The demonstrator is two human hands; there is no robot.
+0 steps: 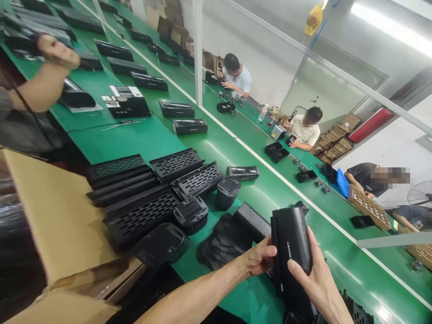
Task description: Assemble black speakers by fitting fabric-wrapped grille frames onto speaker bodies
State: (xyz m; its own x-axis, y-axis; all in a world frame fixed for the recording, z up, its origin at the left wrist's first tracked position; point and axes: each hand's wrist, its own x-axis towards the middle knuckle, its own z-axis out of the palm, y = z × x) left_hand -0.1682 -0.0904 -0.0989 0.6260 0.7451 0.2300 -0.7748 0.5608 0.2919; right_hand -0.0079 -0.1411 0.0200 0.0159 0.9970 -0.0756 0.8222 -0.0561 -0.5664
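Both of my hands are on a black speaker housing (pixel 292 256) with pale lettering on its side, tilted above the green bench at the lower right. My left hand (pixel 261 256) grips its left edge, fingers partly hidden behind it. Around its right side wraps my right hand (pixel 315 272), thumb across the front. Behind my left hand lie a black cloth or bag (pixel 224 240) and a black perforated housing (pixel 252 219). Black end caps (pixel 228 192) and several perforated grille panels (pixel 145 216) are piled to the left.
An open cardboard box (pixel 57 216) stands at the left. Black housings (pixel 189 126) line the green conveyor (pixel 216 153). A co-worker's hand (pixel 59 51) holds a dark tool at the upper left. Several people sit across the line. A white post (pixel 198 58) rises behind.
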